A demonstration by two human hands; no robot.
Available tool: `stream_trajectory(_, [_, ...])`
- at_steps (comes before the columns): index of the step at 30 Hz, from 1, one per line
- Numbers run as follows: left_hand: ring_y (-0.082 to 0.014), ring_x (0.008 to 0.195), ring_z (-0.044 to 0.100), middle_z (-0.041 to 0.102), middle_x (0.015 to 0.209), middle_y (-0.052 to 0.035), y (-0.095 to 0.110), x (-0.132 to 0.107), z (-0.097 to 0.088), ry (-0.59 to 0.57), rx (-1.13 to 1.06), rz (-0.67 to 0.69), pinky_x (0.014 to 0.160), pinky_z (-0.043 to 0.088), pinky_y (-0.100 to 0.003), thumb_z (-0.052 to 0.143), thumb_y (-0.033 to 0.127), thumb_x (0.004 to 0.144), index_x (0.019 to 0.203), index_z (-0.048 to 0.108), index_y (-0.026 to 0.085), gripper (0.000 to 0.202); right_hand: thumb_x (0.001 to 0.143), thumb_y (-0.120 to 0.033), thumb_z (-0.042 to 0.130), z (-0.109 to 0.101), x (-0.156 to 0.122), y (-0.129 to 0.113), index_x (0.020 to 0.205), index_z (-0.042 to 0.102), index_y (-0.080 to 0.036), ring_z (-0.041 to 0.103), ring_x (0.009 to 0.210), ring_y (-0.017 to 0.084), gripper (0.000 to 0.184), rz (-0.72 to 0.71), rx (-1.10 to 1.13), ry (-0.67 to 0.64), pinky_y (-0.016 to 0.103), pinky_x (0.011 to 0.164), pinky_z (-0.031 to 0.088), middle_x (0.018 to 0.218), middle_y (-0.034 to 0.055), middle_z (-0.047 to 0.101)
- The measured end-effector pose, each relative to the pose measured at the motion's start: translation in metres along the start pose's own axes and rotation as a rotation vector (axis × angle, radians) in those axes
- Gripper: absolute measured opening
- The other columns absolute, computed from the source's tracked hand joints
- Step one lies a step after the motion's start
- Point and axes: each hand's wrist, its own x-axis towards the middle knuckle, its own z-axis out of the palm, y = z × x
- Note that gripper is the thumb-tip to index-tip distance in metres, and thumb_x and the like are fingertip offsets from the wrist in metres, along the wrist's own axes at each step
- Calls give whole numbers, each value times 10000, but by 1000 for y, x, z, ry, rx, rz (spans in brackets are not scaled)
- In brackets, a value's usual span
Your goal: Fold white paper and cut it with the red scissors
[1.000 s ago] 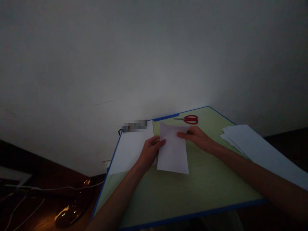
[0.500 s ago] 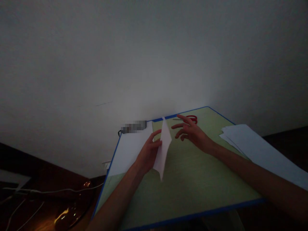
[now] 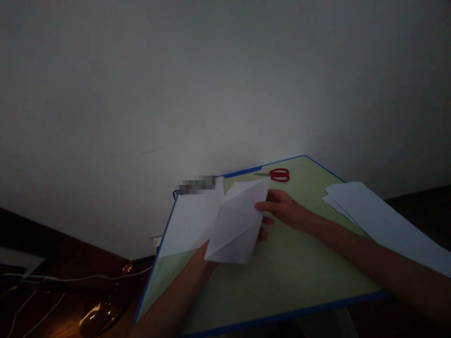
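A folded sheet of white paper (image 3: 237,224) is held above the table, its broad face toward me and creases running slantwise across it. My right hand (image 3: 278,209) pinches its right edge, with the thumb on the front face. Behind the sheet is my left hand (image 3: 202,258); only the wrist shows clearly, and the paper hides its grip. Fingertips show below the right thumb at the paper's edge, but whose they are I cannot tell. Red-handled scissors (image 3: 279,175) lie beyond the right hand.
The green table (image 3: 303,277) has a blue edge and stands against a grey wall. A flat white sheet (image 3: 186,225) lies at its left, with a blurred dark object (image 3: 195,185) behind it. Stacked white paper (image 3: 380,216) lies at the right. Cables (image 3: 88,279) run at lower left.
The folded paper has turned from nearly edge-on to face me. My right hand has moved down from beside the scissors and taken its right edge. My left hand is now behind the paper.
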Motion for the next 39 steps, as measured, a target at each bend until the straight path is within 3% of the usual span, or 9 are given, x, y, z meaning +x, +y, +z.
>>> stream_trajectory(4, [-347, 944, 720, 780, 955, -126, 12, -5, 3, 272, 101, 82, 765, 553, -393, 848, 550, 681, 1088, 738, 177, 563, 727, -317, 842, -3, 3, -2, 996, 705, -231, 687, 821, 204, 314, -78, 42, 202, 354, 771, 551, 936, 38, 766])
stream_trajectory(6, [-360, 973, 723, 786, 961, -134, 18, -5, 6, 310, 71, 86, 797, 563, -411, 770, 695, 700, 1101, 740, 164, 666, 722, -320, 847, -5, 5, -3, 996, 693, -242, 704, 905, 220, 323, -84, 30, 248, 382, 848, 548, 981, 37, 777])
stream_trajectory(9, [-369, 1020, 717, 783, 1006, -171, 22, 0, 12, 281, 2, 108, 832, 564, -431, 640, 825, 735, 1111, 742, 132, 795, 741, -352, 844, -6, 5, -5, 921, 663, -240, 705, 852, 202, 279, -104, -37, 291, 359, 789, 550, 919, 19, 773])
stream_trajectory(13, [-317, 915, 727, 790, 978, -141, 17, 2, 11, 459, 210, 256, 736, 557, -362, 834, 601, 716, 1072, 744, 120, 605, 757, -379, 836, -5, 3, -9, 951, 630, -242, 699, 789, 196, 314, -135, -125, 287, 323, 660, 540, 930, 28, 765])
stream_trajectory(16, [-267, 810, 723, 791, 921, -101, 14, 0, 9, 564, 341, 293, 667, 542, -321, 845, 513, 744, 1056, 744, 132, 503, 696, -325, 883, -4, 2, -11, 1032, 632, -248, 714, 812, 203, 427, -107, -121, 225, 344, 683, 571, 1027, 42, 762])
stream_trajectory(23, [-241, 748, 731, 780, 896, -95, 15, 0, 11, 474, 260, 280, 675, 569, -321, 841, 439, 755, 1058, 711, 148, 439, 697, -271, 857, -1, 0, -10, 1103, 677, -251, 723, 1025, 264, 445, -104, -96, 162, 456, 933, 571, 1128, 57, 766])
stream_trajectory(30, [-201, 715, 718, 753, 877, -22, 15, 4, 11, 482, 148, 290, 620, 529, -262, 814, 353, 745, 1083, 612, 226, 414, 722, -293, 788, -7, 1, -4, 1021, 742, -227, 701, 965, 271, 310, -85, -175, 232, 440, 871, 550, 1034, 51, 772])
stream_trajectory(35, [-229, 846, 731, 760, 923, -37, 17, 3, 13, 448, 70, 261, 666, 540, -273, 795, 287, 739, 1053, 629, 216, 362, 742, -289, 777, -9, 0, -7, 885, 750, -212, 672, 887, 237, 165, -87, -230, 245, 368, 773, 527, 921, 31, 728])
stream_trajectory(39, [-231, 860, 734, 769, 949, -47, 18, 3, 12, 452, 51, 247, 691, 548, -285, 789, 266, 737, 1066, 653, 205, 361, 730, -278, 778, -9, 0, -10, 910, 749, -202, 678, 843, 230, 198, -81, -200, 262, 383, 776, 532, 925, 42, 749])
